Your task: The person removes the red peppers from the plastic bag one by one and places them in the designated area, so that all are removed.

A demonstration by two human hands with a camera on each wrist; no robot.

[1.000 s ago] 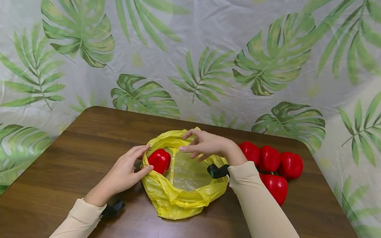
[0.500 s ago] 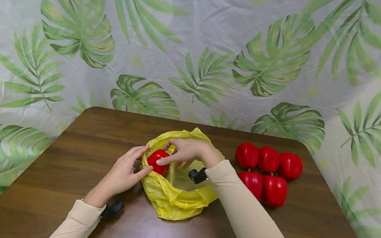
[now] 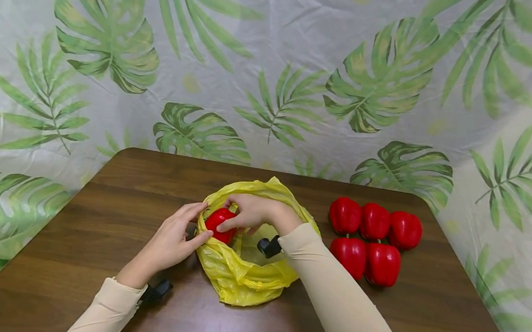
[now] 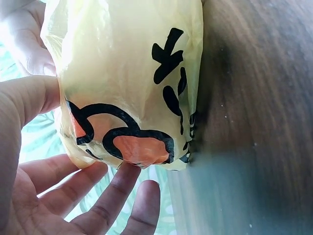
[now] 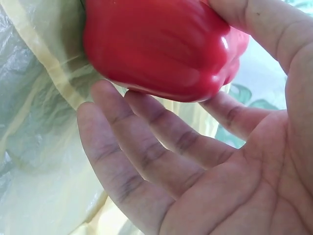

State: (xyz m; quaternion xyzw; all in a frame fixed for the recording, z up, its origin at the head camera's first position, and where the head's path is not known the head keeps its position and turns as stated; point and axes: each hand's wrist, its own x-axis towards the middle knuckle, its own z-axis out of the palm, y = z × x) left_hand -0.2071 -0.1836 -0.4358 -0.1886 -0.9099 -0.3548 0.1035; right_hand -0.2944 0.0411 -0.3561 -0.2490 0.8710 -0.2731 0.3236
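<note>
A red bell pepper (image 3: 219, 224) is inside the left part of a yellow plastic bag (image 3: 255, 286) with a wide mouth. My right hand (image 3: 253, 212) reaches into the bag and holds this pepper between thumb and fingers. The right wrist view shows the pepper (image 5: 156, 49) with the thumb on one side and fingertips on the other. My left hand (image 3: 175, 240) holds the bag's left side near the rim. In the left wrist view, the thumb and fingers lie around the bag (image 4: 117, 73), which has black and orange print; the pepper is hidden there.
Several more red bell peppers (image 3: 375, 222) stand in two rows to the right of the bag. Everything sits on a dark brown wooden table (image 3: 120, 201). Behind it hangs a leaf-patterned cloth (image 3: 296, 42).
My right hand has moved left and down from above the bag's middle to the pepper inside, which it now grips. My left hand stays on the bag's rim.
</note>
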